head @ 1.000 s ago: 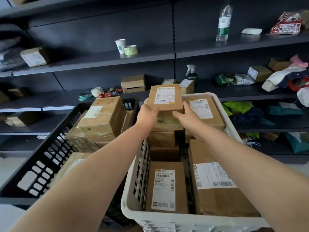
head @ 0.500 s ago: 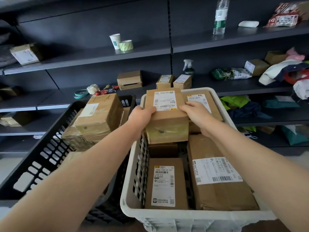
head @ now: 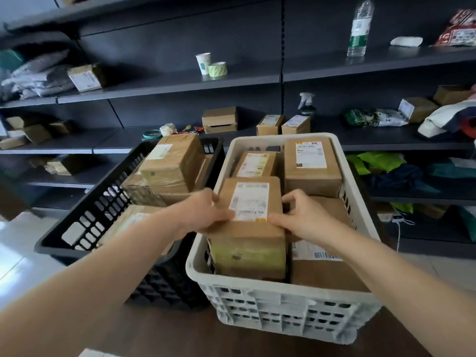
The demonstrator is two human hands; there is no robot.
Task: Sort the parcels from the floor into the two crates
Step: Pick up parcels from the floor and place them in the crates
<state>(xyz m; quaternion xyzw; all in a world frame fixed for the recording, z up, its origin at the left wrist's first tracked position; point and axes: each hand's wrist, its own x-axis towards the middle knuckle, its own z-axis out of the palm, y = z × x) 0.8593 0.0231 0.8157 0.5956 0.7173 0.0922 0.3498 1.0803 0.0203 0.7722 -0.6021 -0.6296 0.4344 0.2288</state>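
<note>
Both hands are on it now. We see the left hand [head: 203, 215] gripping the left edge of a brown cardboard parcel [head: 247, 243], thumb laid across the top. The right hand [head: 301, 217] curls round the right edge, thumb tip by the label's near corner. That parcel sits in the 7 o'clock corner of the white slatted plastic crate [head: 283, 313], its top face above the rim. Its white shipping label [head: 249, 202] carries a barcode strip along the near edge, but the print is too blurred for us to read.

It's the same with every other label here. We count four parcels showing in the white crate:
- the held one;
- a small labelled parcel [head: 253, 164] at 11 o'clock;
- a taller labelled parcel [head: 313, 176] at 1 o'clock;
- a big flat parcel [head: 327, 274] at 5 o'clock, partly hidden under the right forearm.

Just beside the white crate, at its 9 o'clock, the black slatted plastic crate [head: 85, 202] holds at least three parcels. The top box [head: 177, 161] bears handwritten marks that we cannot make out.

Behind it all runs dark grey metal shelving [head: 164, 85]. Near 12 o'clock of the view we spot one white paper cup [head: 203, 63] beside one roll of pale green tape [head: 217, 70]. Up at 1 o'clock stands one clear water bottle [head: 358, 27] with a green band. Lower down, one spray bottle [head: 306, 105] stands behind two small labelled cardboard boxes [head: 270, 124].
</note>
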